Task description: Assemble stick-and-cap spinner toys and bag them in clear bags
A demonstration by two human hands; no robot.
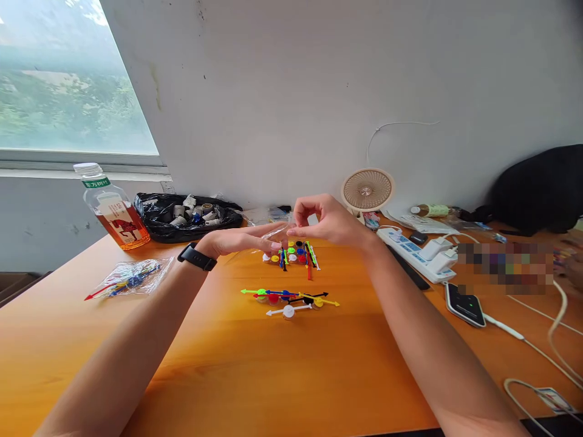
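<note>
My left hand (241,238), with a black band on its wrist, is stretched flat over the table with a thin clear plastic bag (274,232) between thumb and fingers. My right hand (325,220) pinches the bag's edge with thumb and forefinger. Just beneath lie small coloured round caps (292,250) and loose arrow pointers (311,256) in several colours. Nearer to me sits a group of arrow spinners on round bases, among them a white spinner (288,311), a yellow-green spinner (261,294) and a black spinner (308,300).
On the left are a filled clear bag (132,278), a drink bottle (116,212) and a black plastic bag (159,226) of grey pieces. A fan (368,190), white power strip (416,255), phone (464,305) and cables stand right. Another person's hand (569,261) shows at the right edge.
</note>
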